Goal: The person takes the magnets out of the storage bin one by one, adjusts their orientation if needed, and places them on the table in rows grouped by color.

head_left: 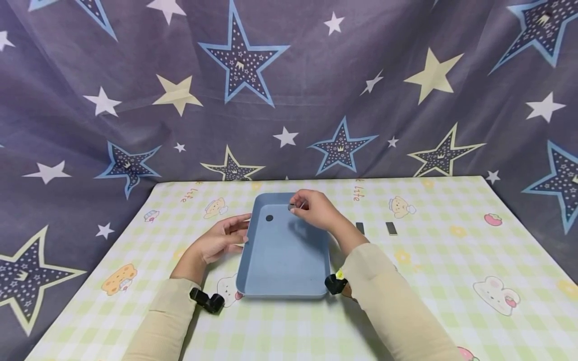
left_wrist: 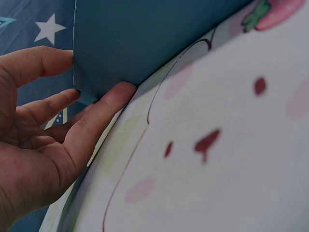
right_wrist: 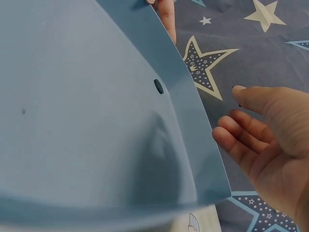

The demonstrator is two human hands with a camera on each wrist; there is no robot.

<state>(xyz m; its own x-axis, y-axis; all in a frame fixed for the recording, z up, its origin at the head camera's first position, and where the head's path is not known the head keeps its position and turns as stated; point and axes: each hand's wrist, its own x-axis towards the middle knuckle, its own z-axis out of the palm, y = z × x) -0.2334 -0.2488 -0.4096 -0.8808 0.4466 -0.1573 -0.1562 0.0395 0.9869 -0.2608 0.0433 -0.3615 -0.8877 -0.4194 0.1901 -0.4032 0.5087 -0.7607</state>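
Observation:
A blue-grey rectangular tray lies on the table between the hands. My left hand touches the outside of its left wall, fingers loosely spread; in the left wrist view the fingertips rest against the wall. Over the far part of the tray, my right hand pinches a small dark disc between thumb and fingers. The right wrist view shows only thin dark edges of it at the fingertips. One black disc lies flat on the tray floor near the far left corner.
Two small dark rectangular pieces lie on the table right of the tray, one partly behind the right forearm. A checked cloth with cartoon prints covers the table. A star-patterned curtain hangs behind it.

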